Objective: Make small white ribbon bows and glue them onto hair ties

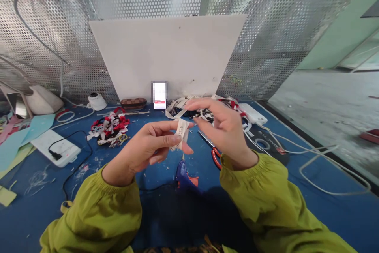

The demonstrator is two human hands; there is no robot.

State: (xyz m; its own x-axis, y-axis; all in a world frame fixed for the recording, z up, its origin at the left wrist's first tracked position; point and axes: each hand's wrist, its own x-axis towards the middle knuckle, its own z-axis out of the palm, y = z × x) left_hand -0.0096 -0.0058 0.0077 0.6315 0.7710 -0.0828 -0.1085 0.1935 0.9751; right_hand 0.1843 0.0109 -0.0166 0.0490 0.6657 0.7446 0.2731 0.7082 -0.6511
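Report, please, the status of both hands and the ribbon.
Left hand pinching printed ribbon. Right hand open. Possible obstacle: glue gun below hands.

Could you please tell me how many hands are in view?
2: the left hand pinches a printed strip; the right hand is raised beside it, thumb and index finger apart.

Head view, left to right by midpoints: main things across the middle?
White power strip → red, white and black ribbon pile → left hand → printed white ribbon → right hand → white box.
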